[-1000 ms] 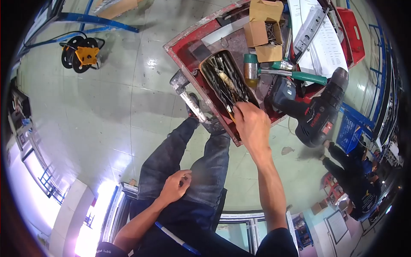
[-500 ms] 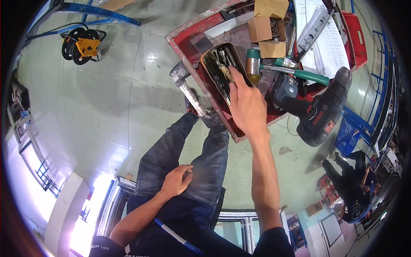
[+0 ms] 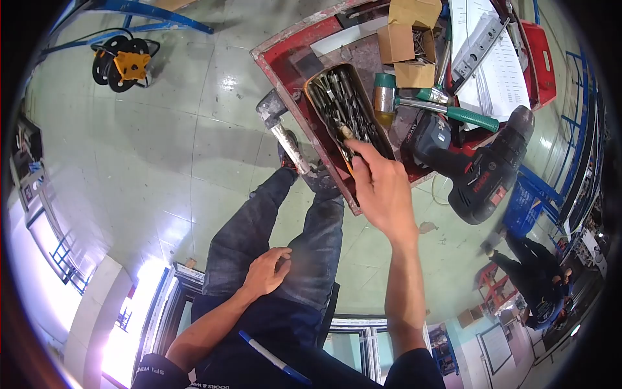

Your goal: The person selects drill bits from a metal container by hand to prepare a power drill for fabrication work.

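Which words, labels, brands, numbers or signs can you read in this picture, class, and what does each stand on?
"BOSCH": on the cordless drill.
"SPI WIN": on the sleeve at the lower left, possibly cut short by the fold.
"DOORS & W": on the dark shirt, running off the picture's bottom edge.
Too small or blurred to read: the print on the paper sheets and on the co-worker's shirt.

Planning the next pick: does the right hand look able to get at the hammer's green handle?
Probably yes, but not straight across: the right hand is at the drill bits, and the cordless drill lies partly between. Nothing seems to cover the green handle, so reaching over looks feasible.
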`<act>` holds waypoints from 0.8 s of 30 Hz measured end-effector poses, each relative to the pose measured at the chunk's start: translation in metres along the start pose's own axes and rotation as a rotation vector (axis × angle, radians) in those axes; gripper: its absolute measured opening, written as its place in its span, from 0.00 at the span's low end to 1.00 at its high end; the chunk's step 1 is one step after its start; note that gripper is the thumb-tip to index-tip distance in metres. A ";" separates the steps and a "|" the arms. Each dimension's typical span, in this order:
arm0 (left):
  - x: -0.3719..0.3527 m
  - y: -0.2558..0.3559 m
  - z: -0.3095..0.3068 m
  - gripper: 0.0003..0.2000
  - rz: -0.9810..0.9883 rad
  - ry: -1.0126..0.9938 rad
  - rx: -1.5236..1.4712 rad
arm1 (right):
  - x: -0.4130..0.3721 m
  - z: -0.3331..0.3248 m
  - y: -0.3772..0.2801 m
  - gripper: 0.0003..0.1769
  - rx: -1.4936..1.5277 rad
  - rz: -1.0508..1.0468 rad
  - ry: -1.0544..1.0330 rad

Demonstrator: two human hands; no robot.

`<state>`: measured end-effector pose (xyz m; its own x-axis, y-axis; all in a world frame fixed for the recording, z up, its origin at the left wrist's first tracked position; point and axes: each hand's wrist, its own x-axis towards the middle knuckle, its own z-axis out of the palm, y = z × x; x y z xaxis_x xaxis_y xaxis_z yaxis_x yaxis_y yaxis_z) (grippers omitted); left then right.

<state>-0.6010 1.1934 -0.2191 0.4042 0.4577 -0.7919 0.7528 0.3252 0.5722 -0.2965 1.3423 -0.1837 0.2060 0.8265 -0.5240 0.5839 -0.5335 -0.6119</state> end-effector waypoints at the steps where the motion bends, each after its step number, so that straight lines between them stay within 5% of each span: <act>1: 0.001 0.001 -0.001 0.16 -0.008 -0.003 -0.006 | 0.004 0.002 -0.006 0.17 0.016 -0.016 0.028; 9: 0.002 -0.006 -0.002 0.18 -0.051 -0.011 -0.045 | 0.052 0.022 -0.018 0.20 -0.081 -0.063 0.158; 12: 0.001 -0.009 -0.002 0.18 -0.050 0.008 -0.062 | 0.042 0.020 -0.007 0.18 0.034 -0.033 -0.009; 18: 0.004 -0.007 -0.002 0.17 -0.057 -0.003 -0.090 | 0.043 0.019 -0.024 0.16 -0.007 -0.036 0.173; 24: 0.007 -0.011 -0.006 0.17 -0.083 0.018 -0.164 | 0.080 0.028 -0.026 0.15 -0.343 -0.138 0.207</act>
<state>-0.6093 1.1978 -0.2300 0.3338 0.4380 -0.8347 0.6878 0.4924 0.5334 -0.3171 1.4167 -0.2262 0.2408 0.9232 -0.2996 0.8374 -0.3537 -0.4167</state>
